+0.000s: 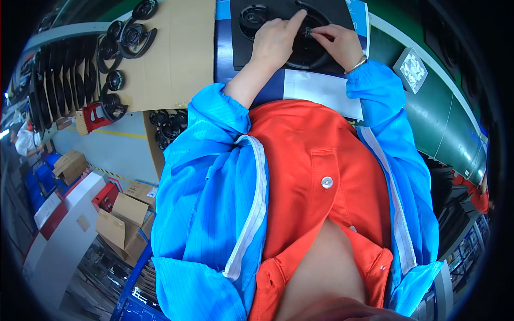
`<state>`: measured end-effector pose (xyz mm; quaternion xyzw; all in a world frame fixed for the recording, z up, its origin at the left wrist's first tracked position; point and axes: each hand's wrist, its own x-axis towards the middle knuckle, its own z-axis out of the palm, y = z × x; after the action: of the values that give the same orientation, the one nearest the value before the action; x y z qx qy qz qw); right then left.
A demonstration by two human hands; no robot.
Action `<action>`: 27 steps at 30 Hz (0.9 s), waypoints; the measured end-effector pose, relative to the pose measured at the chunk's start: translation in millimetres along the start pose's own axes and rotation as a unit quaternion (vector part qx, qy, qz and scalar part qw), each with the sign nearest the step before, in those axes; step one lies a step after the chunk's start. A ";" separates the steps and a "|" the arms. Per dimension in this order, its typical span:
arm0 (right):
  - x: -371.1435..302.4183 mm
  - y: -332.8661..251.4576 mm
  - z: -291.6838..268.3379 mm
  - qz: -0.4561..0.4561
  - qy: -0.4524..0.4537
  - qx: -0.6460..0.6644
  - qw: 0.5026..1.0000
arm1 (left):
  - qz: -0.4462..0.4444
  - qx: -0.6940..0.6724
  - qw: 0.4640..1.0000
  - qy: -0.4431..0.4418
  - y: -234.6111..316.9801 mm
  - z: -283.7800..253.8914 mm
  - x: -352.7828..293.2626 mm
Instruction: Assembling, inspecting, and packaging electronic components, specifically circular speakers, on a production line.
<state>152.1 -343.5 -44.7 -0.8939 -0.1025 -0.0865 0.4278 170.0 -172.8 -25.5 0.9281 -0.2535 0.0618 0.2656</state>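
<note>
Grey floor (107, 155) with yellow line (128, 134), glossy green surface (428, 119) at right, bright lights (5, 133) at left

The blue tabletop (224, 53) is carrying a white sheet (321, 88) and a black mat (241, 54) bearing one headset (254, 16); cardboard (182, 48) at left is holding other headsets (132, 36); a green surface (433, 120) is supporting a tray (400, 66).

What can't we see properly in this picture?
In the head view:
Tiny piece: too small, and the right hand's fingertips partly cover it.
Black ring-shaped part: the left hand hides some.
Black mat: the upper edge cuts it off.
White pieces: too small to identify.
Distant co-worker: small and blurred.
</note>
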 end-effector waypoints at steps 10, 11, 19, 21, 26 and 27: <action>5.5 5.3 -7.7 -0.232 -0.112 -0.253 0.933 | 0.214 0.110 0.964 0.114 -18.1 7.8 -3.4; 5.4 6.6 -6.0 -0.231 -0.113 -0.252 0.933 | 0.212 0.109 0.964 0.113 -18.5 8.1 -4.1; 8.0 12.6 0.0 -0.237 -0.099 -0.263 0.930 | 0.200 0.110 0.970 0.087 -14.1 1.5 -7.0; 7.7 12.3 0.2 -0.234 -0.100 -0.264 0.930 | 0.201 0.113 0.969 0.086 -13.5 1.0 -7.4; 7.1 6.8 0.1 -0.212 -0.124 -0.272 0.930 | 0.198 0.104 0.973 0.056 -19.2 6.4 -9.6; 7.0 0.9 -1.8 -0.200 -0.148 -0.289 0.925 | 0.184 0.072 0.977 0.078 -20.1 3.9 -11.7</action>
<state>158.9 -344.6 -42.6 -0.9423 -0.3116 -0.0623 0.1051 170.0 -155.0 -41.0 0.8746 -0.3933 0.1997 0.2011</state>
